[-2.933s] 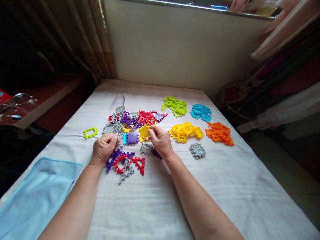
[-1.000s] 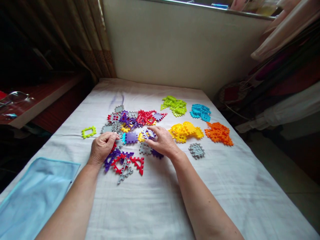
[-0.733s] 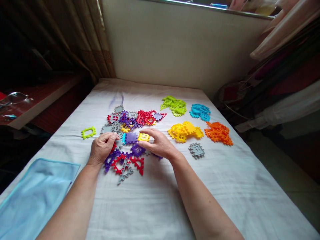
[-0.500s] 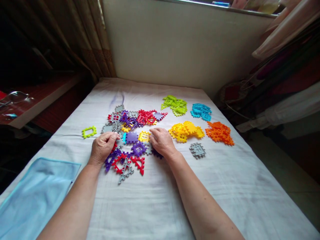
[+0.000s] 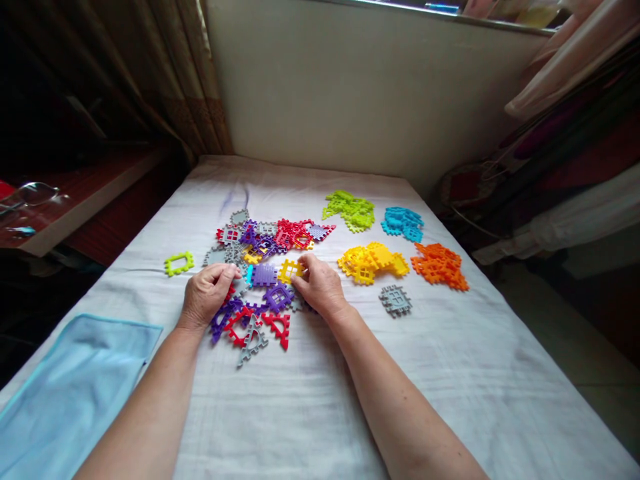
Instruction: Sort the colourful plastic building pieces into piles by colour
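Observation:
My right hand (image 5: 323, 283) pinches the right edge of a yellow window-shaped building piece (image 5: 289, 271) between thumb and fingers. My left hand (image 5: 209, 292) is closed at the left side of the mixed pile; whatever may be in its fingers is hidden. Between the hands lie a flat purple piece (image 5: 264, 275) and a purple window piece (image 5: 278, 298). Nearer to me are a red triangular piece (image 5: 278, 330) and a grey triangular piece (image 5: 254, 341). Behind the hands the pile continues with red pieces (image 5: 294, 233), purple and grey ones.
Sorted heaps of green (image 5: 349, 211), blue (image 5: 403, 223), yellow (image 5: 373, 262) and orange pieces (image 5: 440, 267) lie to the right. A grey window piece (image 5: 395, 301) sits apart. A green frame (image 5: 179, 264) lies at left, with a light blue cloth (image 5: 75, 380) nearer to me.
My right hand has shifted slightly left and its thumb and fingers have closed on the yellow window piece, which is a little raised. The left hand has stayed put.

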Demonstrator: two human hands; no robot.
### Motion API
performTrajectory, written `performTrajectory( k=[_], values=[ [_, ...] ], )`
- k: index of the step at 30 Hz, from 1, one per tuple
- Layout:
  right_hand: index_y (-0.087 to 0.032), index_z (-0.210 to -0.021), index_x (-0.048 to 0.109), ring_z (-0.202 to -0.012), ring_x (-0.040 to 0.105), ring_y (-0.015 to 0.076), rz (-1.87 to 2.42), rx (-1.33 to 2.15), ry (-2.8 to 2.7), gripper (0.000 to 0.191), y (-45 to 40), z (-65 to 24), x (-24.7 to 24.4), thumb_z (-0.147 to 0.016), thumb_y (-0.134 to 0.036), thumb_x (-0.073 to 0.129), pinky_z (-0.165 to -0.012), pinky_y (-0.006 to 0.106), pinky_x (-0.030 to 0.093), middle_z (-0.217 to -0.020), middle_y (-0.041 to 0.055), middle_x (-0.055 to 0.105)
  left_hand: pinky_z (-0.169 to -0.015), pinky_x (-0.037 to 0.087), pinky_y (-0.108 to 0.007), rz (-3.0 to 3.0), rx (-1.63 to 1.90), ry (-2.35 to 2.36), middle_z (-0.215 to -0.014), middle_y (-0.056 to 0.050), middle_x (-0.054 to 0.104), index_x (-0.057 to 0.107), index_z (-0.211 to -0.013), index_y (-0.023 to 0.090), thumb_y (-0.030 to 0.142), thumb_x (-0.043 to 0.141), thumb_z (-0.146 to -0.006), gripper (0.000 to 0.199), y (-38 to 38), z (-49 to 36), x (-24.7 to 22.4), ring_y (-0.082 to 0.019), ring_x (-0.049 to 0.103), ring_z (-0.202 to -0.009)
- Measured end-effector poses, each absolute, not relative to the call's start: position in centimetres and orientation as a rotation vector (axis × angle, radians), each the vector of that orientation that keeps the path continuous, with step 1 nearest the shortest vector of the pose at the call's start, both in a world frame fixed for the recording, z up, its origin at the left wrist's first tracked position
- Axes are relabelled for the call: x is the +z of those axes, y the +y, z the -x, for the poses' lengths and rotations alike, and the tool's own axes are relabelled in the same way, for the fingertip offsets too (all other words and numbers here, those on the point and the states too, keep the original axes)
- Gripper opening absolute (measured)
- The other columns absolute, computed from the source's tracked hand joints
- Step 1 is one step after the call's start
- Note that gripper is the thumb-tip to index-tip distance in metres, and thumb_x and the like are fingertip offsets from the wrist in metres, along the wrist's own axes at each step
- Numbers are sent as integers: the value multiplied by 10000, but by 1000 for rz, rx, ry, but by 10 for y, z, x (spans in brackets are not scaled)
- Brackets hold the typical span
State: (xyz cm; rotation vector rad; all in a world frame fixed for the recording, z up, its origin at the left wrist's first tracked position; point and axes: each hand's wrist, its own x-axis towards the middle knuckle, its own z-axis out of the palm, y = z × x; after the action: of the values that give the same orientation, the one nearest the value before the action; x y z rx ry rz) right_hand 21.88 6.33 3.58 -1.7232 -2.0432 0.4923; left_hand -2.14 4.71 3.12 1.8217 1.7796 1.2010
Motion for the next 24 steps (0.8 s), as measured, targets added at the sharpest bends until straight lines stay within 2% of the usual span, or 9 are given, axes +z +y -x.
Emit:
performTrajectory(
  k=[3,8,11,14,20,24],
  values=[
    [-232,-1158,584,-818,654,186,1678,519,-2032,308,63,-218,34,-851,-234,602,-763,288,466,-1023,32,727,-792,550,-283,-1820,1193,1789,-797,-28,746,678,-652,220,511,474,-825,395,47,21,31,-183,699,-805],
    [-222,-1105,617,-893,651,186,1556,418,-2163,248,64,-219,35,-874,-159,552,-800,273,456,-1076,58,710,-807,551,-285,-1820,1177,1809,-808,-31,748,675,-656,218,520,465,-823,404,47,22,30,-186,702,-819],
    [-219,-1029,634,-915,643,204,1591,365,-2234,168,64,-220,38,-906,-185,525,-770,271,441,-1029,70,708,-808,553,-286,-1814,1171,1812,-811,-32,750,676,-656,219,529,460,-820,411,47,22,30,-187,703,-816],
    [-214,-1026,629,-894,638,207,1641,350,-2237,166,64,-221,41,-936,-202,489,-745,270,427,-997,74,707,-812,553,-283,-1811,1168,1811,-816,-28,754,674,-656,223,532,462,-818,408,47,22,31,-185,703,-820],
    [-231,-989,635,-805,646,176,1619,394,-2105,140,70,-230,43,-922,-234,511,-719,247,419,-934,45,719,-811,552,-288,-1813,1175,1800,-813,-28,752,680,-648,223,513,470,-822,398,48,21,31,-188,701,-819],
    [-240,-1077,644,-762,665,179,1706,346,-1823,214,79,-261,53,-893,-297,551,-701,252,438,-859,24,729,-819,552,-298,-1801,1185,1797,-809,-31,750,686,-652,224,515,477,-818,395,49,23,29,-195,702,-829]
  ],
)
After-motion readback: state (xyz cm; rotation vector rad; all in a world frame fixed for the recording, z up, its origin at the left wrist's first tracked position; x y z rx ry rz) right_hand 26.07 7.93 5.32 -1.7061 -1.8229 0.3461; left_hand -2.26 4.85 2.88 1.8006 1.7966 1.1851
